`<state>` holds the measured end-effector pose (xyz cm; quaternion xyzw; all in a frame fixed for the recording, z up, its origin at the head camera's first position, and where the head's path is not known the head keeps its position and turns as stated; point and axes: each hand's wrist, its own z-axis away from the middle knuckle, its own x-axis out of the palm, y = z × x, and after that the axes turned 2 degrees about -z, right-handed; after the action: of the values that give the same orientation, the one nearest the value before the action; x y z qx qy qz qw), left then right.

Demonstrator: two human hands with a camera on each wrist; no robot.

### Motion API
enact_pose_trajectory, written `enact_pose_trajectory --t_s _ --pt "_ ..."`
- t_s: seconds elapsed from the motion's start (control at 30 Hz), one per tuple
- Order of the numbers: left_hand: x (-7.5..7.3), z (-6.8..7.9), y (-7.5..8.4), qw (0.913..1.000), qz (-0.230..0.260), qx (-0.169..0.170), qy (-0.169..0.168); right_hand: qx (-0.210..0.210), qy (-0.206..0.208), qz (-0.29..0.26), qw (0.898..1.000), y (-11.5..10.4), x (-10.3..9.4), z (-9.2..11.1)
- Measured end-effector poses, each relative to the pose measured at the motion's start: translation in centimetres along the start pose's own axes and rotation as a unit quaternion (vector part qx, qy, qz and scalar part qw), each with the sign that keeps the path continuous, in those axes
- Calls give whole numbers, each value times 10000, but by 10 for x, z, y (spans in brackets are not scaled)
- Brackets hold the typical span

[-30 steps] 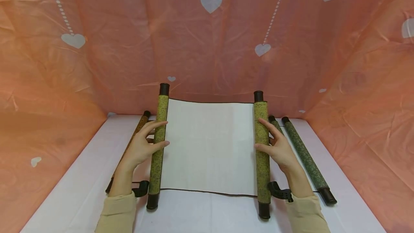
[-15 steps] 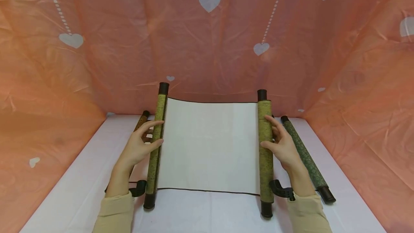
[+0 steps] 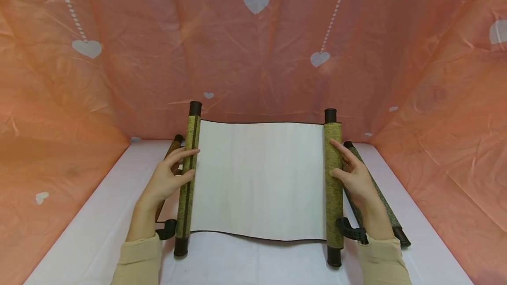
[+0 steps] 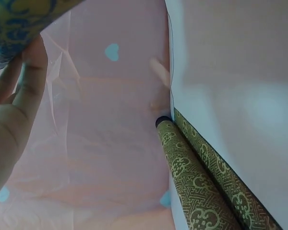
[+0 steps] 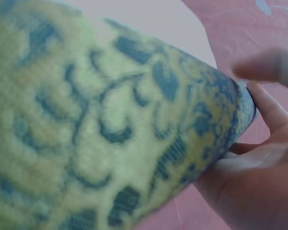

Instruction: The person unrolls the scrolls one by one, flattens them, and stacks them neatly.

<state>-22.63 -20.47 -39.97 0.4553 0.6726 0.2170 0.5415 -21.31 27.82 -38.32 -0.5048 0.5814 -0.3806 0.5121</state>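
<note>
A hanging scroll with yellow-green patterned rolls and black end knobs is held partly unrolled above the table. Its white sheet (image 3: pixel 261 179) spans between the rolls, its lower edge slightly wavy. My left hand (image 3: pixel 164 177) grips the slimmer left roll (image 3: pixel 187 188), thumb and fingers round it. The thicker right roll (image 3: pixel 334 197) is gripped by my right hand (image 3: pixel 356 184). In the left wrist view the left hand (image 4: pixel 19 105) holds the blue-on-yellow roll (image 4: pixel 29 24). The right wrist view is largely filled by the patterned roll (image 5: pixel 110 120), with the right hand (image 5: pixel 259 177) round its far part.
A brown-gold scroll (image 3: pixel 174 145) lies behind my left hand, partly hidden; its patterned roll (image 4: pixel 182 167) shows in the left wrist view. At the right lies a dark green scroll (image 3: pixel 380 192). A pink cloth backdrop (image 3: pixel 277 78) with hearts rises behind the white table (image 3: pixel 222 263).
The two rolls have moved apart, the right one rightward and the left one slightly leftward. More of the white sheet shows between them. Both hands have kept their grip.
</note>
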Motion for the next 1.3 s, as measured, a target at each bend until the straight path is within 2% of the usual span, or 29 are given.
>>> enact_pose_trajectory --t_s 0.2,0.43,0.6,0.77,0.9,1.13,1.3 --pt "1 -1 1 9997 -150 -167 24 -112 100 12 9999 2 2 -1" --pt "-1 -1 1 9999 30 136 94 -117 471 -40 9988 1 0 -1" --pt "-4 1 0 9997 145 191 36 -52 650 -88 9978 1 -5 -1" --pt "-7 3 0 9997 205 118 -32 219 755 -23 9969 0 -13 -1" --pt "-9 5 1 9997 202 -118 -111 364 823 39 9959 -1 -17 -1" --pt "-9 2 -1 9996 -9 -289 -53 -60 787 -29 9969 3 -15 -1" --pt "-8 2 -1 9991 -262 -340 -60 -25 941 -86 9955 4 -14 0"
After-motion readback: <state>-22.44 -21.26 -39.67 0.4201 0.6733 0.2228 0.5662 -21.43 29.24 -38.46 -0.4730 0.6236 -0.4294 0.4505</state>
